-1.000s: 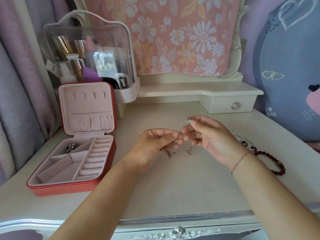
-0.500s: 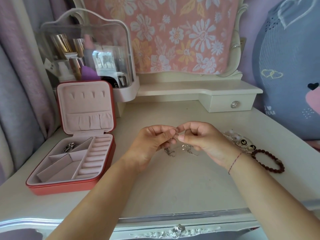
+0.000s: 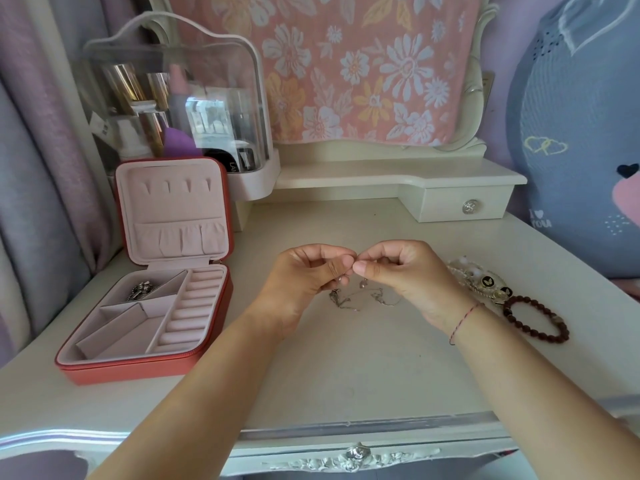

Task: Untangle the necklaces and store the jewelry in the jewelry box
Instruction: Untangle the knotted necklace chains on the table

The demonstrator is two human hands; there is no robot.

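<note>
Necklaces, position?
— Tangled, hanging from both hands down to the desk, chains lying crosswise beneath. Left hand and right hand each pinch a strand, fingertips meeting above.
— Box?
— Jewelry box open, well to the left; left hand nearer

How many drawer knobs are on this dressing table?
2: one knob on the small upper drawer at right, another knob on the front drawer at the bottom edge. More may be out of view.

Bare forearms, thin red string bracelet — perhaps braided — round the right wrist
</note>
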